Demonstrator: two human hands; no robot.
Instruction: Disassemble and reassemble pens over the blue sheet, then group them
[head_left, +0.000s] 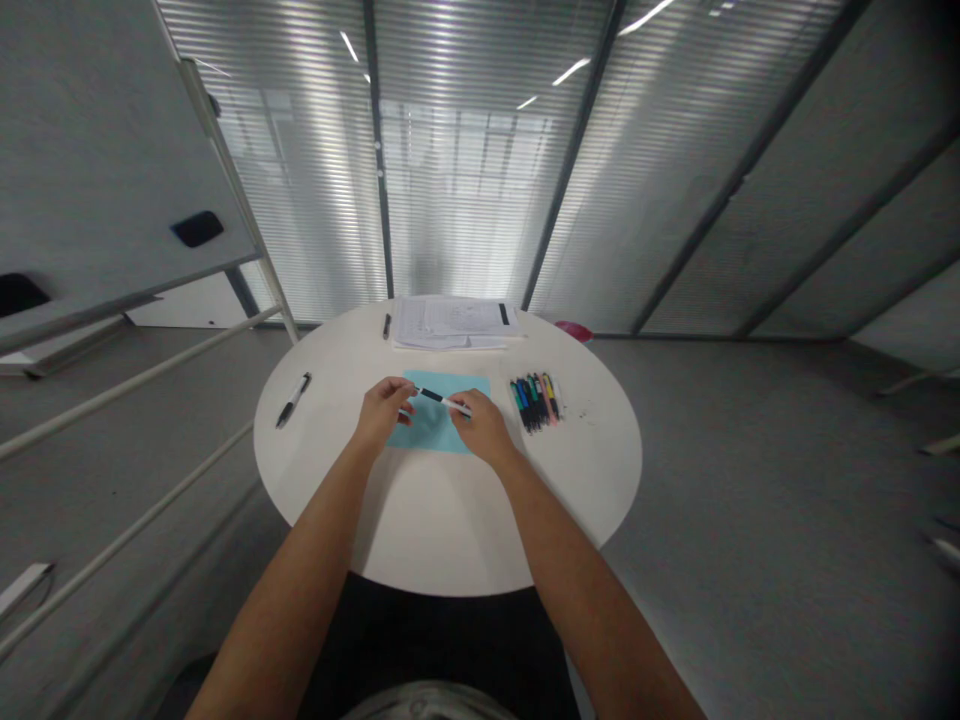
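White and black pen (433, 396) held between two hands over a turquoise sheet (439, 436)

White, round and smooth, the table (450, 530) in the head view has the turquoise sheet lying flat near its middle. The pen is just above this sheet, slanting down from the left hand (382, 410) to the right hand (481, 425). The left hand pinches the pen's upper end between thumb and fingertips, its other fingers curled below; a small pale bit shows by them, too small to identify. The right hand pinches the pen's lower, white end between thumb and fingers. The pen's dark middle section shows between the hands.

Right of the sheet, a row of pens (535, 402) in black, blue, green, pink and yellow lies side by side, with small dark specks (585, 412) just beyond. A black and white marker (293, 400) lies alone near the table's left edge. At the far side rests a stack of printed papers (450, 322), and just left of it a small dark pen (386, 326). A red object (574, 330) shows past the table's far right edge. A board on a pale frame (112, 150) stands at upper left, and blinds (465, 200) hang behind glass panels.
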